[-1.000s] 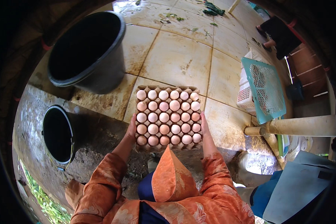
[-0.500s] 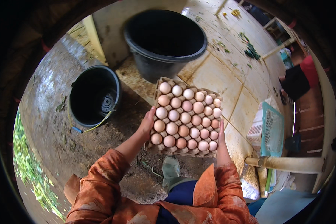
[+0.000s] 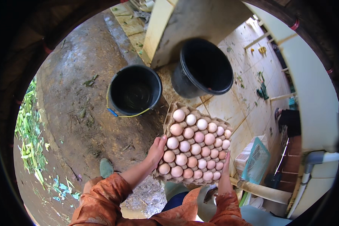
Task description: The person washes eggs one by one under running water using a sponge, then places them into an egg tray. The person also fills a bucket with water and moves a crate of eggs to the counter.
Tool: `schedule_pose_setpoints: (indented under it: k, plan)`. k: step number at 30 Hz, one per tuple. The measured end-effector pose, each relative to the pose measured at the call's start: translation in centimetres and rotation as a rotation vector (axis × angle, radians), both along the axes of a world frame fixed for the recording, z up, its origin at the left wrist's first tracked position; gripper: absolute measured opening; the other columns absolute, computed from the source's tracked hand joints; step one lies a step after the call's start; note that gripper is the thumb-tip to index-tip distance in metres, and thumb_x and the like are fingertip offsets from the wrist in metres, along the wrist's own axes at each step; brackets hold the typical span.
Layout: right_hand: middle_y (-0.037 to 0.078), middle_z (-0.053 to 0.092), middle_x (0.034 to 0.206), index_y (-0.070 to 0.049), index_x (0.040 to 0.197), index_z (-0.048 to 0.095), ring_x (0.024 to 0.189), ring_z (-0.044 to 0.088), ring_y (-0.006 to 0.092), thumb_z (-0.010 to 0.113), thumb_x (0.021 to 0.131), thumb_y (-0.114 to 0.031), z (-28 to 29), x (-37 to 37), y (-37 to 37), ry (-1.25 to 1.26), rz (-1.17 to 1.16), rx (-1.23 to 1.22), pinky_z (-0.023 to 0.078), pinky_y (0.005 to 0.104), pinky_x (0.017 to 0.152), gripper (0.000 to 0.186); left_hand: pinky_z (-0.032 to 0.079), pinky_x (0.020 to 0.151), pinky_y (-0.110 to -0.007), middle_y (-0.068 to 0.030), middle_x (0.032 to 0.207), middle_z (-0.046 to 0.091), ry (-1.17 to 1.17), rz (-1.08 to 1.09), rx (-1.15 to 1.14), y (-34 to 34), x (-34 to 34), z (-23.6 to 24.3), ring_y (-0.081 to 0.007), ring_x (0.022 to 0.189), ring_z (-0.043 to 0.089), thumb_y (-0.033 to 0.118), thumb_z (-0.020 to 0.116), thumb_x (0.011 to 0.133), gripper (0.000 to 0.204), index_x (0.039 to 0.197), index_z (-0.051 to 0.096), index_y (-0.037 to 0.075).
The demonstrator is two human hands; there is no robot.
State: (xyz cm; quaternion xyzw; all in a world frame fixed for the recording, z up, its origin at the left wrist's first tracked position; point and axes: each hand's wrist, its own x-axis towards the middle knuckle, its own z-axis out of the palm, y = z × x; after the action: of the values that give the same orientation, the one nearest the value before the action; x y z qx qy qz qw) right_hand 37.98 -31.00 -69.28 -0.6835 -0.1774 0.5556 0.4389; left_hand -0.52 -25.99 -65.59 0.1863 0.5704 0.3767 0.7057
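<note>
Two black buckets (image 3: 130, 107), teal basket (image 3: 255, 161)

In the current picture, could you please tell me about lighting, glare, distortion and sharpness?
Head view: corners black, straight edges bending toward the rim; head view: tiled floor bright and pale toward upper right, large black tub dark inside; head view: eggs fairly sharp.

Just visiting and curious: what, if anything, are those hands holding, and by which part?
A tray of eggs, held by two opposite edges: left hand on its left, right hand on its right.
</note>
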Motion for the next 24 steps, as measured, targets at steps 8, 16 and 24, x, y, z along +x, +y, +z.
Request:
schedule_pose_setpoints:
  k: [8,16,24]
  plan:
    - [0.012,0.050,0.126,-0.003,0.130,0.041,0.112,0.051,0.0211,0.040,0.089,-0.056,12.3,-9.9,0.6,-0.065,0.064,0.064,0.042,0.0314,0.095,0.067,0.037,0.093,-0.033,-0.0158,0.111,0.054,-0.155,0.123,0.002,-0.4,-9.0,12.2,-0.0219,0.103,0.050,0.043,0.040,0.092,0.049,0.114,0.048,0.000]
    - [0.011,0.051,0.126,-0.003,0.130,0.042,0.110,0.052,0.0202,0.037,0.090,-0.056,33.2,-19.8,1.4,0.106,0.129,0.109,0.041,0.0304,0.095,0.067,0.040,0.099,-0.040,-0.0134,0.129,0.047,-0.401,-0.061,0.163,-0.8,-14.2,33.7,-0.0283,0.116,0.049,0.058,0.031,0.089,0.068,0.132,0.038,0.005]
    - [0.009,0.051,0.126,-0.003,0.130,0.042,0.111,0.052,0.0180,0.035,0.091,-0.055,48.1,-27.4,0.2,0.371,0.110,0.246,0.040,0.0290,0.096,0.065,0.042,0.097,-0.043,-0.0113,0.134,0.042,-0.378,-0.336,0.372,-1.1,-20.3,49.6,-0.0290,0.119,0.046,0.062,0.029,0.087,0.070,0.135,0.035,0.012]
